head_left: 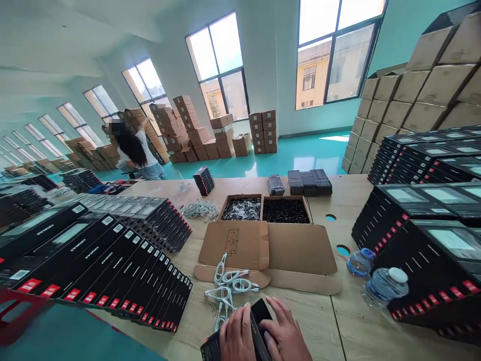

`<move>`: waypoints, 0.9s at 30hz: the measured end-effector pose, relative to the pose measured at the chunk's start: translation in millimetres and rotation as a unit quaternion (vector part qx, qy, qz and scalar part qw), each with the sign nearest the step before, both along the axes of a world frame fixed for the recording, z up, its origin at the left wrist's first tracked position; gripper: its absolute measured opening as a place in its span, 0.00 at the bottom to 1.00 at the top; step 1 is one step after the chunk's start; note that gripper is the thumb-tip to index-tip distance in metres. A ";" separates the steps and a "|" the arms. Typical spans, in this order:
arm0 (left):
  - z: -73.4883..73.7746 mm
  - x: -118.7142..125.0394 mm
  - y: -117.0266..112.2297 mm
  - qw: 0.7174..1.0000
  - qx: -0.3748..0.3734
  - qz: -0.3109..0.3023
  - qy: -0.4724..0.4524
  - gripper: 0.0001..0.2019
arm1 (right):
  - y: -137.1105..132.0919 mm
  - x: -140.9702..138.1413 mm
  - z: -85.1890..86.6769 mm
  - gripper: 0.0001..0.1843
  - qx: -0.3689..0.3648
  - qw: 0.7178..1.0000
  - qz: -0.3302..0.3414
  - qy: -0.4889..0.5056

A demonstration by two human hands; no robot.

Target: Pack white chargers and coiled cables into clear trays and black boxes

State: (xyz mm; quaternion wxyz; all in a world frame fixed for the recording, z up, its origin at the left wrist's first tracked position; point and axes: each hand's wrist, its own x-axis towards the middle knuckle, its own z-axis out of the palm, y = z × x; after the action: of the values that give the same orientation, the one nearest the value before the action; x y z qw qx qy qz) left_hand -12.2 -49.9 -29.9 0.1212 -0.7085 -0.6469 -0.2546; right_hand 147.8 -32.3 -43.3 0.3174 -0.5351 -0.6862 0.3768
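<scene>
Near the table's front edge, my left hand (237, 335) is wrapped over a slim black box (211, 349). My right hand (284, 333) grips the same box from the other side, its thumb and fingers bent at a raised black flap. Much of the box is covered by both hands, so its contents cannot be seen. Just beyond my left hand lie several coiled white cables (224, 292), partly resting on the flaps of an opened cardboard carton (302, 245).
A divided tray (262, 206) holds small silvery and black pieces. Black boxes are stacked at left (124, 271) and right (417, 265). Two water bottles (385, 287) stand at right. More white cables (201, 208) lie behind. A person (135, 145) stands near cartons across the room.
</scene>
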 end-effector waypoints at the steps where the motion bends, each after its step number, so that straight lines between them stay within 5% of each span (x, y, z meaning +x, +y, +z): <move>1: -4.2 -2.0 -0.6 0.999 0.011 -0.016 0.030 0.24 | -1.1 -6.3 -4.1 0.13 -0.043 0.999 -0.003 0.004; 5: -11.3 -15.9 -5.6 0.996 -0.047 -0.056 0.055 0.34 | 0.6 -21.0 -13.5 0.10 -0.168 0.971 -0.073 0.152; 9: -17.1 -43.6 -12.8 0.984 -0.171 -0.016 0.052 0.42 | 20.7 -0.7 -6.5 0.22 -0.266 0.878 -0.127 0.378; 11: -22.9 -64.9 -13.2 0.967 -0.250 0.027 0.051 0.44 | 36.3 17.7 -4.4 0.25 -0.304 0.846 -0.150 0.411; 15: -35.5 -110.6 3.6 0.927 -0.344 0.149 0.020 0.47 | 62.3 50.9 -14.5 0.24 -0.337 0.870 -0.162 0.321; 20: -39.9 -138.4 48.5 0.889 -0.326 0.306 -0.095 0.53 | 77.1 65.8 -28.3 0.13 -0.325 0.929 -0.120 0.129; 24: -45.2 -139.0 69.4 0.880 -0.297 0.345 -0.136 0.53 | 96.4 44.5 -21.3 0.07 -0.220 0.970 -0.089 -0.044; 27: -52.6 -136.9 67.6 0.912 -0.225 0.315 -0.135 0.51 | 121.2 2.1 -16.3 0.12 -0.152 0.980 -0.035 -0.121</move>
State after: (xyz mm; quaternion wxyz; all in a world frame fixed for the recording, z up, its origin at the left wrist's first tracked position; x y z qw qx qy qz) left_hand -149.1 17.6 -82.5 -0.0563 -0.4358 -0.8867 -0.1437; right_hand 150.0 88.9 -59.6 0.1599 -0.6422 -0.6352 0.3981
